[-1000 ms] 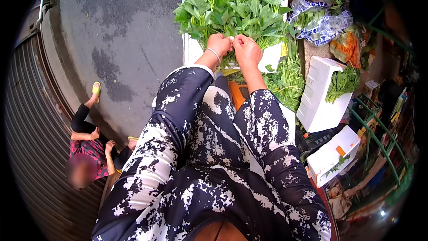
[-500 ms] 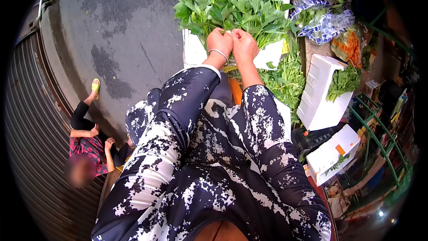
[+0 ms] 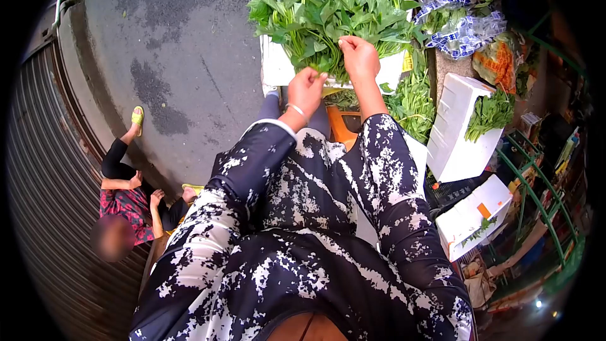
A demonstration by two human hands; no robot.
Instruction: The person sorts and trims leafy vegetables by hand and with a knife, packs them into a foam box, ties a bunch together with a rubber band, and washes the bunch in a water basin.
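A heap of leafy greens (image 3: 334,6) with long thin stems lies on a white foam box (image 3: 276,66) in front of me. My left hand (image 3: 305,93), with a pale bangle at the wrist, is closed in a pinch just below the stem ends. A small blurred green piece shows beside its fingertips, and I cannot tell whether they hold it. My right hand (image 3: 361,60) sits higher and to the right, against the stems. Its thumb and forefinger are pressed together; what lies between them is hidden.
Bagged vegetables (image 3: 464,31) and a foam box with greens (image 3: 454,126) are on the right, with another foam box (image 3: 473,218) nearer. Loose greens (image 3: 413,104) lie beside my right arm. An orange stool (image 3: 341,129) shows below. A person (image 3: 129,205) sits by the shutter at left.
My hands were together at the stems and are now apart. The left has come back toward me, while the right has shifted to the right.
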